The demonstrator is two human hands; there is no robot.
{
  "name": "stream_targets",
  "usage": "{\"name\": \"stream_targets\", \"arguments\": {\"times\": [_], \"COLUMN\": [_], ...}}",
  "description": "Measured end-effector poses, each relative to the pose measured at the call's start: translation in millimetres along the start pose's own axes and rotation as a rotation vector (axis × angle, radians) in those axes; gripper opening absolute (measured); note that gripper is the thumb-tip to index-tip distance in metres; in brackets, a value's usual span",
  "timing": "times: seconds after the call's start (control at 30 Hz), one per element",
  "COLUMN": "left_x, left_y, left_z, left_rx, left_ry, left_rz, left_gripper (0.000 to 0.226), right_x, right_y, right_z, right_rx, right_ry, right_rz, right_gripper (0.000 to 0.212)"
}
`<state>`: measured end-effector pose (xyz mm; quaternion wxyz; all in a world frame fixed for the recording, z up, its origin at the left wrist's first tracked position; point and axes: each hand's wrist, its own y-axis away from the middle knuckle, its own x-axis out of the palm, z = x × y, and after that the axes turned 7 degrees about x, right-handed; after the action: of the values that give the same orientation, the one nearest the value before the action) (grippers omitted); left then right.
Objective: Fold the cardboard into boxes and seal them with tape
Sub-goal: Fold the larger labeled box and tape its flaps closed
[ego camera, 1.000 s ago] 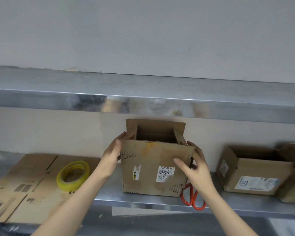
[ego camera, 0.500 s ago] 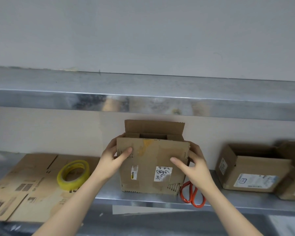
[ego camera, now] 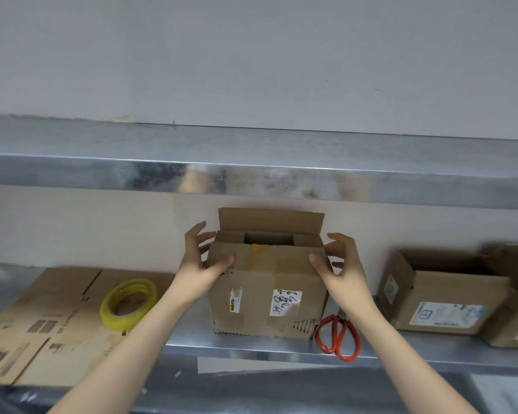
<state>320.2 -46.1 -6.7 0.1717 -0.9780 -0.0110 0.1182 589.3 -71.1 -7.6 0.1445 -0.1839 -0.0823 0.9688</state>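
Note:
A worn cardboard box [ego camera: 263, 297] with two white labels stands on the steel shelf [ego camera: 251, 349]. Its two side flaps lie folded inward, the front flap is bent down over them, and the back flap stands upright. My left hand [ego camera: 196, 264] is at the box's top left corner, thumb pressing the front flap, fingers spread and lifted off. My right hand [ego camera: 343, 270] mirrors it at the top right corner, thumb on the flap, fingers loose beside the box. A yellow tape roll [ego camera: 129, 303] lies to the left on flat cardboard [ego camera: 42, 324].
Orange-handled scissors [ego camera: 338, 339] lie just right of the box at the shelf's front edge. An open box [ego camera: 443, 300] with a label stands further right, another partly cut off beside it. A second steel shelf [ego camera: 251, 180] runs close overhead.
The side flaps went inward and the front flap came down over them. My hands shifted from the box's sides to its top front corners, and the fingers lifted off.

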Motion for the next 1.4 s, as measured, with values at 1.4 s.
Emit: {"name": "stream_targets", "arguments": {"times": [1.4], "left_x": [-37], "left_y": [-16], "left_z": [17], "left_rx": [0.03], "left_ry": [-0.38], "left_rz": [-0.028], "left_gripper": [0.03], "right_x": [18], "right_y": [-15], "right_z": [9], "right_rx": [-0.149], "right_ry": [0.452], "right_rz": [0.053], "right_gripper": [0.037]}}
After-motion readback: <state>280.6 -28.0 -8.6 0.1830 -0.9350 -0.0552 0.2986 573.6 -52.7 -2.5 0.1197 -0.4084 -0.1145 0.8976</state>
